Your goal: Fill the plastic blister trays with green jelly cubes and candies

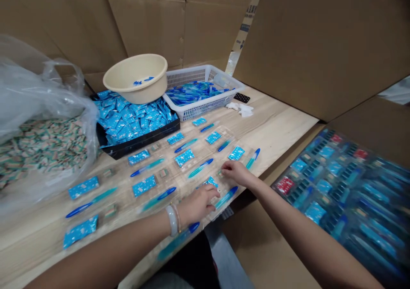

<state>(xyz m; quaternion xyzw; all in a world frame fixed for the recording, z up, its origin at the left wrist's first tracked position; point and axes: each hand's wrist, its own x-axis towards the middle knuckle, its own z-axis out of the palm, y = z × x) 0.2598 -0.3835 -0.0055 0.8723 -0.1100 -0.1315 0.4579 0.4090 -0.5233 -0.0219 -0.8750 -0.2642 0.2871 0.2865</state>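
Note:
My left hand, with bracelets at the wrist, is curled over a clear plastic tray near the table's front edge. Its bent fingers partly cover a blue packet; whatever lies inside them is hidden. Just right of it, my right hand pinches at a small striped eraser, mostly covered by the fingertips. Beside the hands lie a blue pen and another pen with a blue packet. Rows of clear trays hold packets, pens and, in several, an eraser.
A plastic bag of striped erasers stands left. Behind are a black box of blue packets, a cream basin resting on it, and a white basket of pens. Filled packs lie at right, below cardboard walls.

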